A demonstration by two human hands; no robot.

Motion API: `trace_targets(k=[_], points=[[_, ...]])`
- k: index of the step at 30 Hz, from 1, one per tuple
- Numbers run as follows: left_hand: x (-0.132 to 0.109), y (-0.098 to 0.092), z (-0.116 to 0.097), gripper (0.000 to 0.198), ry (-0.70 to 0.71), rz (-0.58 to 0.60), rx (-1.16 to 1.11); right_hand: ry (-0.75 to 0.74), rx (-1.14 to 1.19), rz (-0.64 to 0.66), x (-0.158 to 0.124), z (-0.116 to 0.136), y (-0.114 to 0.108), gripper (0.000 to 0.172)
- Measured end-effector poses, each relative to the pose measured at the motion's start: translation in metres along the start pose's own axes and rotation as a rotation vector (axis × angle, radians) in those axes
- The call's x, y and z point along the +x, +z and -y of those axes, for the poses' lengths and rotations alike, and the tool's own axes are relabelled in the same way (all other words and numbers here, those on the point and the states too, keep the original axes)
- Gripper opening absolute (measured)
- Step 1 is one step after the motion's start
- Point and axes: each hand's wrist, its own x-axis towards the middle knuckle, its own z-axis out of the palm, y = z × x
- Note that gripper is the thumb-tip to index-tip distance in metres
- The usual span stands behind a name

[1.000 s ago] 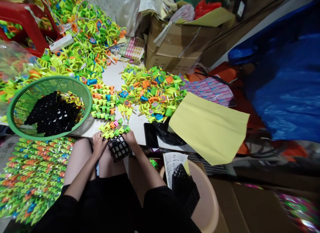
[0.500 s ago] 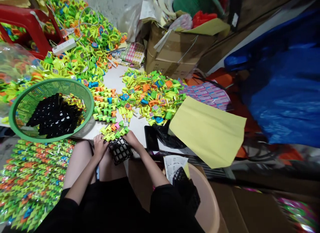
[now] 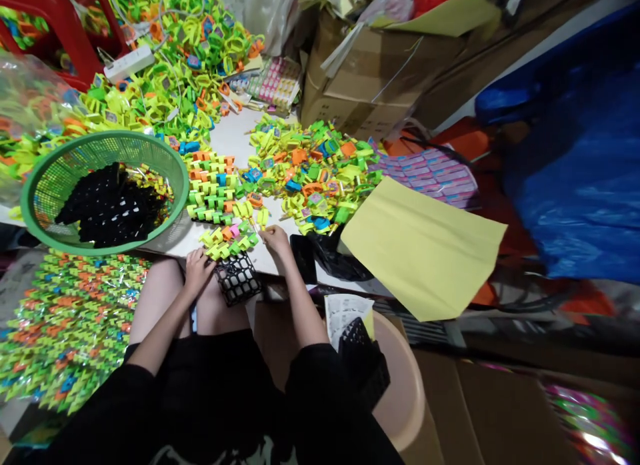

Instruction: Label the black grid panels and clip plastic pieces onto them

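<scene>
A black plastic grid tray rests over my lap at the table edge. Its far rows are filled with bright yellow, green and pink plastic pieces. My left hand grips the tray's left side with its fingers curled over the edge. Just right of the filled rows, my right hand is pinched at the tabletop, close to a few loose yellow pieces; what its fingertips hold is too small to make out. A second filled tray lies beyond the first.
A green basket with black grid trays stands left. Loose plastic pieces are heaped behind my hands. Yellow paper, a black phone-like slab and a cardboard box lie right. A round tub stands below.
My right hand has let go of the tray's right side and moved right, down to the loose pieces. My left hand stays on the tray. The view has shifted slightly.
</scene>
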Motion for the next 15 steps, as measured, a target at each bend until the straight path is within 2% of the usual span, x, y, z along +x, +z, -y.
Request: trace_targets(k=[4,6,8,10,12,15], points=[[-0.005,-0.004,0.000,0.013,0.018,-0.003,-0.018,0.004,0.222,-0.073,-0.032,-0.008,-0.013,0.028],[-0.005,-0.006,-0.001,0.014,0.009,-0.001,-0.011,-0.067,0.324,-0.108,-0.053,-0.008,-0.011,0.030],[-0.005,-0.006,-0.003,0.015,0.006,-0.002,-0.006,-0.176,0.339,-0.084,-0.077,-0.007,0.000,0.029],[-0.005,-0.006,-0.004,0.013,0.015,-0.012,-0.013,-0.327,0.208,0.006,-0.099,-0.007,0.018,0.030],[-0.005,-0.006,-0.004,0.012,0.024,-0.024,-0.022,-0.511,-0.027,0.120,-0.116,-0.006,0.039,0.030],[-0.005,-0.006,-0.004,0.010,0.013,-0.026,-0.027,-0.654,-0.195,0.240,-0.129,-0.002,0.064,0.028]])
